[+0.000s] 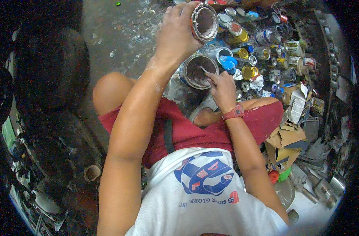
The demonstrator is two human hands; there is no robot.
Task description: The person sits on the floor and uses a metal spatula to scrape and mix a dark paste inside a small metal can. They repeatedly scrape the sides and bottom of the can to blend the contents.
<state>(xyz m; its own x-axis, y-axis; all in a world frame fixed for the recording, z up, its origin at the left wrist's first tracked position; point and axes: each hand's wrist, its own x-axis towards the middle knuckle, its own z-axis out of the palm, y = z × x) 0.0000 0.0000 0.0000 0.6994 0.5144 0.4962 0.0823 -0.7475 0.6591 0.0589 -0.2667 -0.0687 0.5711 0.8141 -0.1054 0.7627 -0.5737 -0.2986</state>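
My left hand (pixel 177 29) is wrapped round a small open tin (pixel 204 21) at the top middle, its rim crusted pale and its inside brown. Below it, a larger open metal can (pixel 191 74) with brown contents stands between my bent legs. My right hand (pixel 223 84) grips a thin pale tool (pixel 203 69), which reaches into the larger can; whether its tip touches the contents I cannot tell. Just behind that can are a pale open container (pixel 216 52) and a crumpled blue bag or cloth (pixel 228 62).
Many cans (pixel 266 36) stand crowded to my right, beside torn cardboard (pixel 289 141) and metal tubes (pixel 319 185) lower down. A stained floor (pixel 108 39) lies ahead-left. At the left are dark bulky objects (pixel 57 59) and a small round container (pixel 92 172).
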